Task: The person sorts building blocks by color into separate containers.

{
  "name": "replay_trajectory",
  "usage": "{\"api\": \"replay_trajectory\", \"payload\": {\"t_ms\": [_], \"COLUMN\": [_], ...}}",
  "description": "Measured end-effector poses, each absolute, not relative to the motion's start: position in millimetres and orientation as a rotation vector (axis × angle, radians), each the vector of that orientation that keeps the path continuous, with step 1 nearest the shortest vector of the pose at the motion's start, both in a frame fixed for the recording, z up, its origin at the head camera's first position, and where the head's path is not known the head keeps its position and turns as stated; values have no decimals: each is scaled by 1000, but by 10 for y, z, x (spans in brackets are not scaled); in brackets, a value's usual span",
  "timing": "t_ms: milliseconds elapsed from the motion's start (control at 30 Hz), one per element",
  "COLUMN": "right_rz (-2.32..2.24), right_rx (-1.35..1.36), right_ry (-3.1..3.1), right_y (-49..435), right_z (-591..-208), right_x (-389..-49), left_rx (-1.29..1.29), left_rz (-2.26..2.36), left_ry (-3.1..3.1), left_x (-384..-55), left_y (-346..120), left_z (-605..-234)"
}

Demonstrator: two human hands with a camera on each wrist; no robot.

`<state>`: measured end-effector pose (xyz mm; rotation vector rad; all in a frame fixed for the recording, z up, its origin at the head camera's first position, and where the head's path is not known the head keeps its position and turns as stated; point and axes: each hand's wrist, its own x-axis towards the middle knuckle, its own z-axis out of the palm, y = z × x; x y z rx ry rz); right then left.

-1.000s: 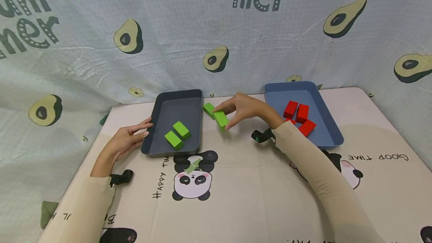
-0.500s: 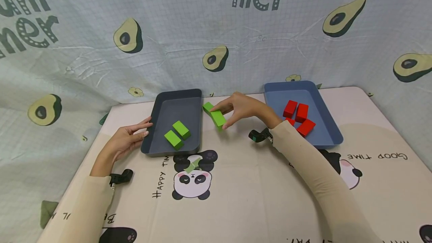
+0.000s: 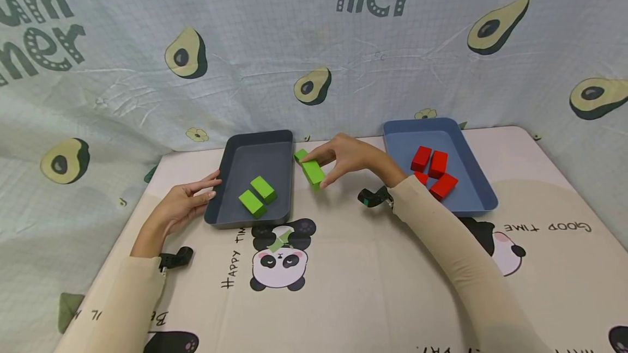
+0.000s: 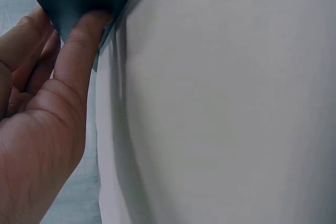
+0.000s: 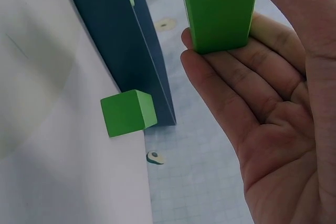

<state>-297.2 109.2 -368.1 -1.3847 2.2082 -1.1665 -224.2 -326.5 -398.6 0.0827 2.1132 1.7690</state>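
My right hand [image 3: 345,158] pinches a green block [image 3: 313,173] between thumb and fingers, just right of the dark grey tray [image 3: 257,154]. In the right wrist view the fingertips lie along the lower end of this held block [image 5: 220,11]. Behind it a second green block [image 3: 300,154] sits on the table beside the tray's right wall, partly covered by the hand and held block. Two more green blocks, a nearer one [image 3: 252,204] and a farther one [image 3: 264,189], lie in the tray. My left hand [image 3: 181,206] touches the tray's left side with extended fingers and thumb.
A blue tray [image 3: 471,178] stands at the right with several red blocks [image 3: 438,164] in it, partly hidden by the right forearm. A printed cloth [image 3: 353,287] covers the table, and a patterned curtain [image 3: 255,91] hangs behind its back edge.
My right hand has shifted slightly left with the green block, which now covers more of the block behind it. The left hand and the dark grey tray have stayed in place.
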Motion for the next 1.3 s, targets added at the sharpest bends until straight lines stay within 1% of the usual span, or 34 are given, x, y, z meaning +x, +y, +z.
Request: {"api": "replay_trajectory", "payload": {"t_ms": [967, 1300], "right_rz": [-1168, -1176], "right_rx": [-1426, -1441], "right_ry": [2187, 2170], "right_y": [991, 964], "right_z": [-3678, -3691], "right_x": [-2943, -2945], "left_rx": [142, 121], "left_rz": [1802, 1831], "left_ry": [2087, 2051], "left_x": [-2237, -2235], "left_y": [-3290, -3273], "left_z": [-4029, -4010]}}
